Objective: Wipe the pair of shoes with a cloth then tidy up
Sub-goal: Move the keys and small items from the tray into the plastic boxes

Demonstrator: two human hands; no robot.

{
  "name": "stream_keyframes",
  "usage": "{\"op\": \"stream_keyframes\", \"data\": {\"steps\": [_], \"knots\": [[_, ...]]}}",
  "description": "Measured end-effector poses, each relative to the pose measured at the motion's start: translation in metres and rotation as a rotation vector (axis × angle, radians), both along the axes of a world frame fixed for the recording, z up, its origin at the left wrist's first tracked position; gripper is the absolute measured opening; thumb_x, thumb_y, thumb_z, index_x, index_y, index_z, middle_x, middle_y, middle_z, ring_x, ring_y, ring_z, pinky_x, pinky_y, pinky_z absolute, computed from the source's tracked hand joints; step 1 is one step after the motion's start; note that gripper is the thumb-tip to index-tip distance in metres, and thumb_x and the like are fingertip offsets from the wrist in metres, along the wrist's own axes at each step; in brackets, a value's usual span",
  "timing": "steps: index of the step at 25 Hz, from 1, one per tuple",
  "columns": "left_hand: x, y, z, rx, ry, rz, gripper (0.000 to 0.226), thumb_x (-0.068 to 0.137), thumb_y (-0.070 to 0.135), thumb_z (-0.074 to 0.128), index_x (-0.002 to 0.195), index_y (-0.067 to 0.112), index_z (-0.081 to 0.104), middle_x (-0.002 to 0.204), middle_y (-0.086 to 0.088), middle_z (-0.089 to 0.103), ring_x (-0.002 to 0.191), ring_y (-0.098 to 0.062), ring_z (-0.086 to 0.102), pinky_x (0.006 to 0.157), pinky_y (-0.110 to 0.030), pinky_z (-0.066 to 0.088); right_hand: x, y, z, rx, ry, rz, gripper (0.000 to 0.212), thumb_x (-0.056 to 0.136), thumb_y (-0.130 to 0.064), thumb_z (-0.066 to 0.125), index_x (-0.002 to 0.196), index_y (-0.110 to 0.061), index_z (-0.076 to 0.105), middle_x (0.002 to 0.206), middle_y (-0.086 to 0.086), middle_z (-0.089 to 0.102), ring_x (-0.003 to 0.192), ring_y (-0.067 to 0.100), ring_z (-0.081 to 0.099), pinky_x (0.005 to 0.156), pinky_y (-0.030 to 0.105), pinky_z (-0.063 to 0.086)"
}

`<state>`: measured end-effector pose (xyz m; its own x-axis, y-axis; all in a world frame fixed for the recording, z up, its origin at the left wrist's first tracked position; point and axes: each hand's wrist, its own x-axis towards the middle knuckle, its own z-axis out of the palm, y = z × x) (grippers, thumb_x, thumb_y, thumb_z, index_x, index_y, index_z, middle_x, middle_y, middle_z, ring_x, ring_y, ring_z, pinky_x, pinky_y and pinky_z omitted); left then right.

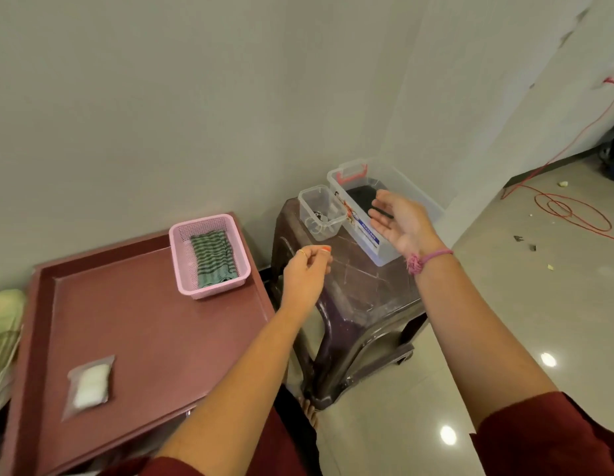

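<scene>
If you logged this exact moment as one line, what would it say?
left hand: loosely curled, empty | right hand: open over clear bin | cloth: in pink basket | shoes: none clearly seen

Around the dark plastic stool (353,297) there were two hands, the left hand (305,273) and the right hand (401,221), and two clear containers on its top: one small tub (321,211) and one large storage box (384,214). Left of the stool stood one red table (144,338), carrying one pink basket (209,255) with one striped cloth (213,259), and one clear packet (89,386).
</scene>
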<state>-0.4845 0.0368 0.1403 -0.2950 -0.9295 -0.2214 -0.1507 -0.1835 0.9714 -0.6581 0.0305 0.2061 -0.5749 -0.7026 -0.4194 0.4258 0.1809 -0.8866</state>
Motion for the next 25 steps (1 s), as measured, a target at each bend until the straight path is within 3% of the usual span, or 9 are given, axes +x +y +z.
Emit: {"op": "stream_keyframes", "data": {"steps": [3, 7, 14, 20, 22, 25], "knots": [[0.069, 0.018, -0.009, -0.069, -0.020, 0.032, 0.013, 0.097, 0.019, 0.052, 0.097, 0.021, 0.065, 0.088, 0.006, 0.067, 0.074, -0.002, 0.062, 0.072, -0.019, 0.046, 0.054, 0.026, 0.003, -0.062, -0.015, 0.070, 0.013, 0.090, -0.011, 0.057, 0.101, -0.013, 0.064, 0.086, 0.000, 0.065, 0.088, 0.015, 0.063, 0.081, 0.027, 0.052], [0.165, 0.049, -0.030, -0.069, -0.116, 0.154, 0.011, 0.096, 0.024, 0.056, 0.090, 0.023, 0.066, 0.089, 0.003, 0.070, 0.077, -0.007, 0.064, 0.078, -0.024, 0.051, 0.133, 0.049, -0.023, -0.041, -0.140, 0.171, 0.011, 0.092, -0.014, 0.056, 0.099, -0.016, 0.064, 0.096, 0.002, 0.067, 0.095, 0.016, 0.063, 0.080, 0.027, 0.049], [0.306, 0.101, -0.064, 0.015, -0.201, 0.325, 0.012, 0.097, 0.026, 0.054, 0.098, 0.020, 0.064, 0.087, 0.005, 0.068, 0.082, -0.011, 0.064, 0.079, -0.022, 0.048, 0.276, 0.054, -0.089, 0.179, -0.297, 0.278, 0.010, 0.092, -0.013, 0.055, 0.093, -0.017, 0.064, 0.085, 0.000, 0.064, 0.081, 0.012, 0.061, 0.070, 0.024, 0.046], [0.372, 0.099, -0.091, 0.089, -0.224, 0.452, 0.013, 0.097, 0.029, 0.054, 0.095, 0.022, 0.065, 0.088, 0.006, 0.069, 0.088, -0.016, 0.065, 0.083, -0.032, 0.050, 0.360, 0.044, -0.141, 0.344, -0.267, 0.408, 0.015, 0.092, -0.008, 0.050, 0.088, -0.019, 0.060, 0.076, -0.002, 0.061, 0.070, 0.008, 0.058, 0.066, 0.021, 0.045], [0.387, 0.100, -0.099, 0.157, -0.186, 0.496, 0.011, 0.097, 0.028, 0.054, 0.093, 0.024, 0.064, 0.087, 0.006, 0.069, 0.086, -0.013, 0.064, 0.084, -0.032, 0.049, 0.383, 0.034, -0.160, 0.401, -0.231, 0.439, 0.013, 0.092, -0.011, 0.051, 0.085, -0.019, 0.059, 0.075, -0.002, 0.061, 0.068, 0.008, 0.058, 0.064, 0.021, 0.045], [0.401, 0.100, -0.104, 0.347, 0.027, 0.641, 0.012, 0.098, 0.024, 0.051, 0.100, 0.020, 0.063, 0.087, 0.006, 0.066, 0.077, -0.006, 0.060, 0.076, -0.026, 0.048, 0.416, 0.018, -0.186, 0.473, -0.154, 0.501, 0.011, 0.091, -0.015, 0.057, 0.080, -0.016, 0.057, 0.075, -0.001, 0.060, 0.067, 0.008, 0.057, 0.067, 0.023, 0.048]]}}
